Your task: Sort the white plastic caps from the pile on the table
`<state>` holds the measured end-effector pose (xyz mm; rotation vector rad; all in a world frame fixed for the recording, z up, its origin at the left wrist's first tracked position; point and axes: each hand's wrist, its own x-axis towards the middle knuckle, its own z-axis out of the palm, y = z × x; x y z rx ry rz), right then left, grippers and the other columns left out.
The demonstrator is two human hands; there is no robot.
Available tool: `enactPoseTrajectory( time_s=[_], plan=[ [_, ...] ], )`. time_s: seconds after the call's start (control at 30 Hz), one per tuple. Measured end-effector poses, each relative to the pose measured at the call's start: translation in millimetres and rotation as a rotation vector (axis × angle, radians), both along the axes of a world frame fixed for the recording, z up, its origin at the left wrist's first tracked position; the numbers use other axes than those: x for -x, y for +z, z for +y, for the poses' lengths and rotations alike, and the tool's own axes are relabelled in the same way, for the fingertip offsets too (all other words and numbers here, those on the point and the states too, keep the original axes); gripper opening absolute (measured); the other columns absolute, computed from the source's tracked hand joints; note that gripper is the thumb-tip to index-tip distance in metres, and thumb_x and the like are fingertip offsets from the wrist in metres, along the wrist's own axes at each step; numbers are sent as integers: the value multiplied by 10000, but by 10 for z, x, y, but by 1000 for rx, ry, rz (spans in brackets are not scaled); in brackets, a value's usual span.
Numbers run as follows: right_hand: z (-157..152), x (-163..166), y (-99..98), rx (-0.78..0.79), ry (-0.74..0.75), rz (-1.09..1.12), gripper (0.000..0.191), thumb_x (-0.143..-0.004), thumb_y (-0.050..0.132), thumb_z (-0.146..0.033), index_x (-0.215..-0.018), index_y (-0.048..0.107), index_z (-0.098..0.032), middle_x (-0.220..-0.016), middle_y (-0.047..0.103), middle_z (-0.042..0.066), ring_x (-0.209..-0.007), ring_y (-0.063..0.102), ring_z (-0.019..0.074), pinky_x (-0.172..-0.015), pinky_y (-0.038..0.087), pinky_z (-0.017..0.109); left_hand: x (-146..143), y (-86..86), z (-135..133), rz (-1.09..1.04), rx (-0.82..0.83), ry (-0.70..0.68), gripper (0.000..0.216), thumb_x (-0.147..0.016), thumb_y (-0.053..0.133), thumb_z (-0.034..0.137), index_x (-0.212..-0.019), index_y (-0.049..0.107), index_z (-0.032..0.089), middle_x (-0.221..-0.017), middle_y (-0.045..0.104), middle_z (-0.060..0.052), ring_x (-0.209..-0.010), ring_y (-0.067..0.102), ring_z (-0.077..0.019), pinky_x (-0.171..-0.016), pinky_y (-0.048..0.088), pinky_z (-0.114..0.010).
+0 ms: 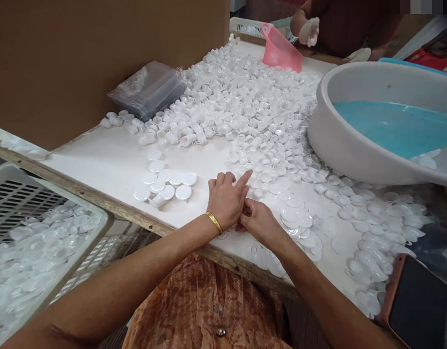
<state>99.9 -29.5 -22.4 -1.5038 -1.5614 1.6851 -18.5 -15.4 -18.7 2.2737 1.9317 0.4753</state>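
Note:
At the front edge of the white table [100, 167], my two hands meet. My left hand [227, 199], above a gold bangle, has its index finger stretched out and the other fingers bent; its thumb is hidden. Pressed against it from the right is my right hand [262, 223], fingers pinched together. Whatever lies between the hands is covered by them. To the left is a small group of white capped plastic pieces [168, 184]. Flat white discs [296, 218] lie to the right of my hands, and a large heap of small white plastic cups [245, 92] spreads behind them.
A grey basin [320, 131] with a blue inside stands at right, a phone [416, 300] near the front right corner. A pink scoop [281, 51] and plastic packets [147, 89] rest by the heap. Brown board [100, 58] walls the left; below is a crate [100, 232]. Another person [340, 24] sits opposite.

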Motion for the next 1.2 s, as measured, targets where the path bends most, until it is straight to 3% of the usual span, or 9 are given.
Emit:
enactPoseTrajectory(
  time_s=[0.23, 0.4, 0.57, 0.73, 0.9, 1.03, 1.2],
  plan=[
    [-24, -9, 15, 116, 9, 151, 31, -758, 530, -156, -785, 520, -166, -690, 607, 1, -618, 623, 122, -613, 527, 258, 55, -13, 1, 112, 47, 24, 458, -918, 230, 412, -1341, 376, 311, -982, 519, -90, -935, 401, -250, -785, 284, -414],
    [-35, -66, -14, -43, 125, 120, 135, -715, 599, -174, -830, 528, -170, -759, 610, 0, -697, 592, 131, -644, 481, 263, 38, 14, 8, 174, 20, 20, 470, -913, 217, 441, -1345, 368, 331, -992, 523, -91, -934, 405, -257, -789, 279, -422],
    [-42, -53, 2, -200, 225, -69, 189, -680, 659, -193, -811, 527, -161, -732, 594, -4, -641, 530, 118, -571, 401, 238, 67, 15, 34, 227, 6, 28, 489, -905, 210, 475, -1358, 341, 346, -988, 523, -92, -934, 401, -265, -778, 279, -422],
    [-32, 55, -25, -346, 177, -256, 210, -666, 684, -231, -791, 529, -166, -680, 581, -12, -592, 492, 114, -537, 340, 230, 97, 1, 52, 242, 9, 38, 499, -901, 202, 492, -1358, 342, 350, -973, 521, -94, -931, 399, -267, -777, 278, -420],
    [-13, 86, -62, -425, 144, -347, 109, -697, 624, -193, -718, 519, -168, -621, 569, -18, -540, 469, 102, -517, 314, 226, 98, -28, 108, 236, 3, 52, 522, -892, 166, 524, -1364, 323, 365, -976, 510, -94, -937, 404, -270, -776, 280, -421],
    [-24, 88, -63, -416, 116, -335, 188, -700, 673, -286, -733, 528, -171, -655, 588, -17, -554, 491, 102, -516, 324, 219, 92, -33, 169, 211, 26, 91, 521, -894, 141, 523, -1373, 288, 384, -972, 496, -85, -917, 411, -257, -768, 288, -406],
    [-80, 160, -70, -503, 115, -504, 261, -703, 685, -384, -805, 555, -182, -727, 627, 1, -620, 549, 137, -537, 325, 239, 140, -13, 176, 247, 54, 103, 518, -891, 149, 530, -1377, 267, 396, -1008, 491, -88, -947, 403, -265, -787, 286, -412]
  ],
)
